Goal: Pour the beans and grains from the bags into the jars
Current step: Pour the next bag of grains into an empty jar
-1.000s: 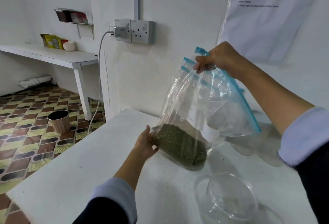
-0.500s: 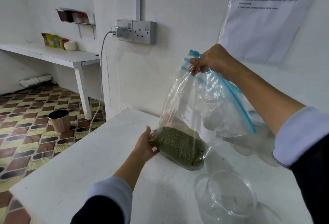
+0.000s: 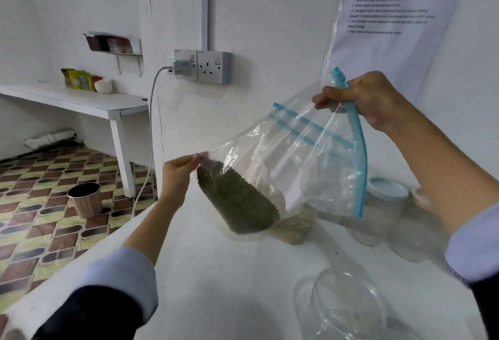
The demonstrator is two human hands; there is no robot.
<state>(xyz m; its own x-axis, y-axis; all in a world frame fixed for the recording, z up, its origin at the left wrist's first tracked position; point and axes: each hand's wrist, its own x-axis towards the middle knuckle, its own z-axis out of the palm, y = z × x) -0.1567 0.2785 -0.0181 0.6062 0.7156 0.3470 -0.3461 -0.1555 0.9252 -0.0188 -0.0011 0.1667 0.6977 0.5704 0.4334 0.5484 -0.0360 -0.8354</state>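
Bag held in the air over the table, tilted, green beans heaped in its low corner. Left hand pinches the bottom corner of the bag between thumb and fingertips; right hand grips the blue zip end, fingers curled round the bunched top. Step in hand, as I judge it: lining up the pour, none yet gone into the jar. Jar stands empty, mouth up, near the table's front edge, below and right of the bag, well apart from it. Next move calls for bringing the mouth of the bag down over the jar's rim and lifting the left corner so the beans slide toward the opening; whether the zip is open I cannot tell. Behind the bag lie another bag of pale grain and a lidded jar, close by the right forearm. Open room lies left, toward the table's edge.
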